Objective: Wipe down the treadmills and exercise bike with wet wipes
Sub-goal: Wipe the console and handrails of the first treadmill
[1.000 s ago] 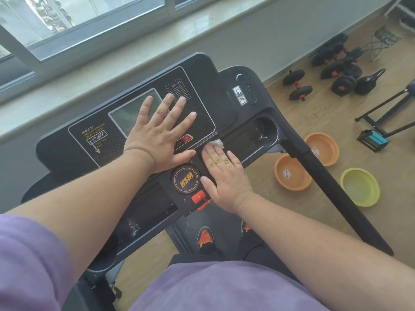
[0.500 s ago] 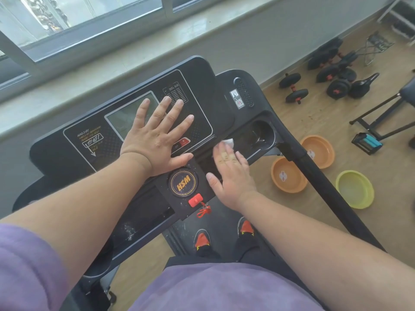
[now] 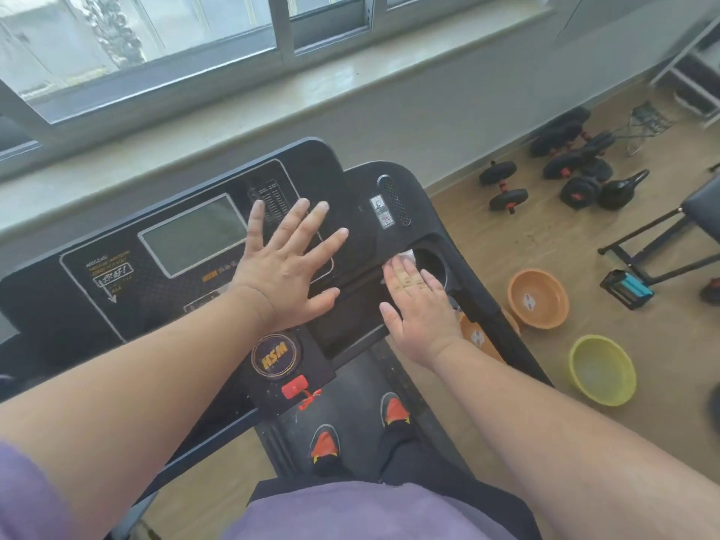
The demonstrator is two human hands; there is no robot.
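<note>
I stand on a black treadmill and look down at its console (image 3: 163, 282), which has a grey screen (image 3: 195, 235) and a round HSM dial (image 3: 274, 359). My left hand (image 3: 288, 267) lies flat with spread fingers on the console panel to the right of the screen. My right hand (image 3: 417, 305) presses a white wet wipe (image 3: 407, 256) with straight fingers onto the tray beside the round cup holder (image 3: 434, 267). Only a corner of the wipe shows past my fingertips.
A red safety key (image 3: 295, 387) hangs below the dial. On the wooden floor to the right lie two orange basins (image 3: 539, 298), a green basin (image 3: 602, 370), black dumbbells (image 3: 506, 189) and a black metal frame (image 3: 662, 243). A window sill (image 3: 272, 95) runs behind the treadmill.
My right hand slid the wipe up and to the right, from beside the dial to the edge of the cup holder. My left hand shifted right across the console, off the screen.
</note>
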